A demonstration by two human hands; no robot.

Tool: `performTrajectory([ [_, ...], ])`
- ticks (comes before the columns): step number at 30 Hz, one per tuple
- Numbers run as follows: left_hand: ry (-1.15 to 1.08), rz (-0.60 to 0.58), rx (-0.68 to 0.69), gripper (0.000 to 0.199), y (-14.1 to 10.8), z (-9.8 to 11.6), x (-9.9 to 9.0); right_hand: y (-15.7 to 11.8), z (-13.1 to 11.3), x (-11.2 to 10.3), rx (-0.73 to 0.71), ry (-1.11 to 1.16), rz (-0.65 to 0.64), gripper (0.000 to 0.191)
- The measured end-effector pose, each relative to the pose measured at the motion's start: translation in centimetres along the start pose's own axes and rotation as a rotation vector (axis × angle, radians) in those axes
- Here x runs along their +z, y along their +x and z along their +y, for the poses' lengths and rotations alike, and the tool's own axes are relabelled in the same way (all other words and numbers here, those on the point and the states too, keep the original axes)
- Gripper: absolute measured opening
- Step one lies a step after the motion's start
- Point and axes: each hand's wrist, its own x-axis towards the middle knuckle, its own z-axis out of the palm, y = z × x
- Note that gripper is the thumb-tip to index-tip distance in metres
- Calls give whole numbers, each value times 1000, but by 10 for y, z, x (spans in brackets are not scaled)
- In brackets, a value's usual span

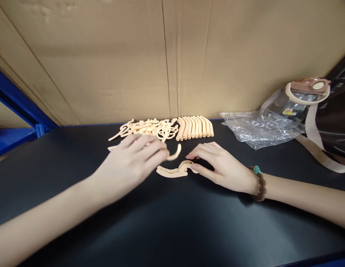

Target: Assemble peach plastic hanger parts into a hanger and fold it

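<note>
My left hand [130, 157], slightly blurred, is closed around a beige curved hanger part [175, 152] whose rounded end sticks out past the fingertips. Below it, a beige hanger arm [172, 172] lies on the black table, with a curved end that has a small hole. Around that end, the thumb and fingers of my right hand [217, 165] are bent, the thumb touching it. Behind my left hand is a loose heap of beige hanger parts [150, 128], some of them hook-shaped. Right of the heap, several hanger arms [194, 127] lie side by side in a neat row.
A crumpled clear plastic bag [256, 128] lies at the back right. Beside it a clear bottle [297, 100] with a brown lid and beige strap leans against a dark object. Cardboard [119, 63] stands behind the black table [175, 222]. A blue frame [19, 100] is at left.
</note>
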Motion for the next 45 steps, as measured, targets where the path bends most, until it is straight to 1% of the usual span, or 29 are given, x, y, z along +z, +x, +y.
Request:
performTrajectory([
  [2,-76,61,46,30,-8,18,-6,-1,1,1,10,26,68,20],
  [4,-160,88,115,34,-11,31,-7,-3,0,1,4,55,115,29],
  [7,-252,114,163,33,-11,40,-4,-4,-1,0,-57,58,126,43],
  [9,-270,142,177,30,-11,40,-2,-4,-2,-1,-128,37,102,42],
  [12,-256,179,203,27,-12,38,-3,-4,-3,-2,-256,38,64,29],
  [14,-255,176,205,27,-13,37,-4,-4,-3,-2,-299,67,67,23],
  [17,-261,179,206,27,-14,38,-7,-5,-3,-2,-296,88,93,20],
  [20,-258,191,243,23,-13,38,-7,-7,-4,-2,-296,89,116,15],
  [24,-261,185,286,21,-12,36,-8,-8,-5,-3,-280,124,94,10],
  [29,-306,160,246,28,-14,35,-4,-8,-4,-5,-246,171,80,10],
  [33,-330,174,247,24,-19,36,0,-8,-5,-4,-290,169,93,15],
  [36,-353,171,236,24,-19,36,0,-8,-5,-3,-308,144,101,15],
  [38,-370,151,214,23,-18,35,0,-9,-4,-2,-300,165,113,13],
  [40,-356,129,188,19,-16,33,1,-11,-3,-1,-258,239,150,12],
  [42,-319,93,125,21,-16,30,3,-12,-2,-1,-164,348,226,11],
  [45,-289,19,-48,31,-16,21,9,-10,1,0,31,493,374,13],
])
